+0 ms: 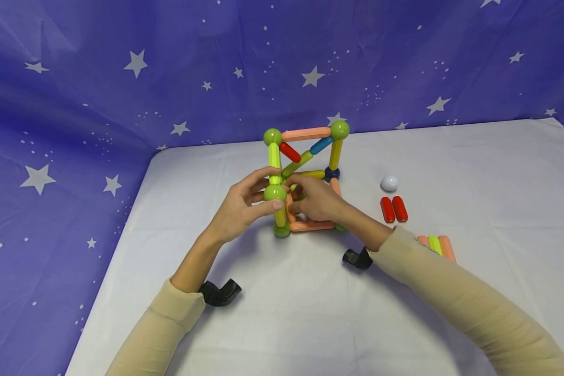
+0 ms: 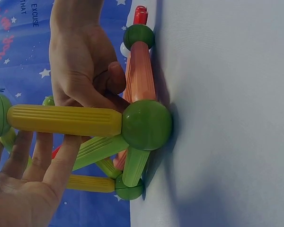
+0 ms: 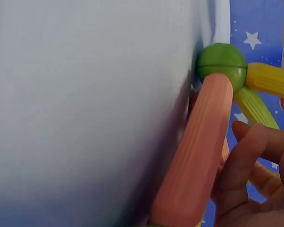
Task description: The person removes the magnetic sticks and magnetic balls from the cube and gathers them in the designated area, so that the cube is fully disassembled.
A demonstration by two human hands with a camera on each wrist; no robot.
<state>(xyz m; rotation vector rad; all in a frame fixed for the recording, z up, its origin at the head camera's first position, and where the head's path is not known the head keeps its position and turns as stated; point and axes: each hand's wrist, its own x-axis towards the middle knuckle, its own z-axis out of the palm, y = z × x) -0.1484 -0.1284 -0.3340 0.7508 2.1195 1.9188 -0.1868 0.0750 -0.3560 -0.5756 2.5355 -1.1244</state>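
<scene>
A box-shaped frame of magnetic building sticks and balls (image 1: 311, 226) stands on the table. It has green balls, a dark blue ball and yellow, lime, orange, red and blue sticks. My left hand (image 1: 237, 211) grips its near left upright, thumb against the upper green ball (image 1: 274, 192), fingers behind. In the left wrist view those fingers pass behind a yellow stick (image 2: 66, 119). My right hand (image 1: 317, 198) reaches inside the frame with bent fingers, close to a lime stick (image 3: 255, 109) that slants up from a bottom ball; I cannot tell whether it holds anything.
To the right lie a white ball (image 1: 389, 183) and two red sticks (image 1: 394, 209). Orange and lime sticks (image 1: 436, 244) show beside the right sleeve. A starry blue cloth (image 1: 244, 68) hangs behind the white table (image 1: 282, 318). Black wrist mounts (image 1: 221, 293) jut below both wrists.
</scene>
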